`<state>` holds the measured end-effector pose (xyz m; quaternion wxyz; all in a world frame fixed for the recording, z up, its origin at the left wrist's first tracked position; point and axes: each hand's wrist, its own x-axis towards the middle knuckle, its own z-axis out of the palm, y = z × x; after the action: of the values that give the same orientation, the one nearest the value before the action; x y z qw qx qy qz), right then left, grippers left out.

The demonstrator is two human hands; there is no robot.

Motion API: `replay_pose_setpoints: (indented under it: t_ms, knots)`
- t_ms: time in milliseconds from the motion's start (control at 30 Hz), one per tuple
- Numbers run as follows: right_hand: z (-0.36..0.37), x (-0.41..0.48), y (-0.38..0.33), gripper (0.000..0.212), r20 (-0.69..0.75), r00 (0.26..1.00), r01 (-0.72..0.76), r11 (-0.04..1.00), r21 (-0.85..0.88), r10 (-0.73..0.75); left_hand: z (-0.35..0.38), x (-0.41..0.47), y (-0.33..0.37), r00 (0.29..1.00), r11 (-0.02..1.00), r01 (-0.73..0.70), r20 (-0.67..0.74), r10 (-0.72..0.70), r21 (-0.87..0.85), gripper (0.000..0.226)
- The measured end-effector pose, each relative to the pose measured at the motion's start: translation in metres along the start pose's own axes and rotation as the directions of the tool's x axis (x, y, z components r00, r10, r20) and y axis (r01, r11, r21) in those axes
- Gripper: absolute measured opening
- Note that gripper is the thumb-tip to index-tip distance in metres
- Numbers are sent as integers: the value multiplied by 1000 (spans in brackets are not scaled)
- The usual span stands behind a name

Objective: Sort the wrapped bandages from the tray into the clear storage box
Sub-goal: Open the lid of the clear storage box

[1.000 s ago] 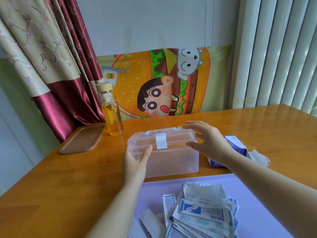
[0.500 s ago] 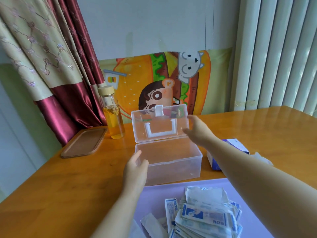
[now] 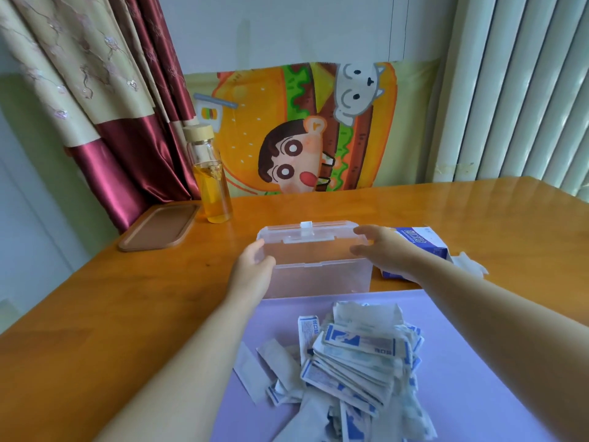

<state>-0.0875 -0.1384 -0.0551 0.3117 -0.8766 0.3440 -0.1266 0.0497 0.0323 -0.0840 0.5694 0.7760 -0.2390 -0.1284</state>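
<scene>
The clear storage box (image 3: 318, 279) stands on the wooden table just beyond the purple tray (image 3: 462, 362). Its lid (image 3: 306, 247) is swung fully back, with the white latch at the far edge. My left hand (image 3: 251, 272) grips the box's near left corner, thumb over the rim. My right hand (image 3: 382, 250) is at the right end of the box and lid, fingers spread and fairly straight, touching the edge. A heap of wrapped bandages (image 3: 357, 355) in white and blue paper lies on the tray, near me.
A blue and white carton (image 3: 420, 244) lies right of the box, with crumpled white paper (image 3: 468, 266) beside it. A glass bottle of yellow liquid (image 3: 212, 183) and a brown tray (image 3: 159, 228) sit at the back left. A cartoon cloth hangs behind the table.
The lid went from closed to upright to laid fully back. My right hand followed it, then dropped to the box's right end. My left hand stayed on the left corner.
</scene>
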Motion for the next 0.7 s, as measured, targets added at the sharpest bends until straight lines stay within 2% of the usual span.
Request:
replay_pose_setpoints:
  t_ms: [100, 167, 200, 267, 367, 400, 467, 533, 700]
  knots:
    - [-4, -21, 1, 51, -95, 991, 85, 995, -47, -89, -7, -12, 5, 998, 996, -43, -52, 47, 75, 49]
    - [-7, -45, -1, 45, -174, 965, 189, 981, -49, -195, -12, -30, 10, 983, 977, -147, -86, 161, 155, 44]
    - [-8, -58, -1, 40, -180, 951, 245, 968, -49, -250, -15, -41, 10, 971, 959, -207, -81, 226, 192, 41]
    - [-6, -87, -2, 34, -74, 941, 328, 943, -58, -332, -18, -66, 8, 950, 923, -307, 11, 313, 231, 35]
    - [12, -122, -1, 42, 179, 945, 307, 928, -209, -272, -17, -101, -5, 931, 893, -339, 244, 272, 298, 31]
    - [19, -130, -1, 45, 214, 950, 282, 918, -278, -227, -17, -112, -9, 922, 876, -339, 307, 237, 343, 31]
    - [29, -137, -1, 45, 190, 960, 263, 896, -356, -206, -14, -128, -16, 900, 840, -368, 380, 214, 399, 32]
    - [30, -140, -1, 42, 140, 970, 234, 923, -306, -200, -12, -141, -19, 878, 807, -419, 412, 244, 416, 31]
    - [18, -143, 5, 35, 70, 989, 136, 990, -45, -133, -13, -156, -14, 861, 780, -452, 440, 255, 433, 33]
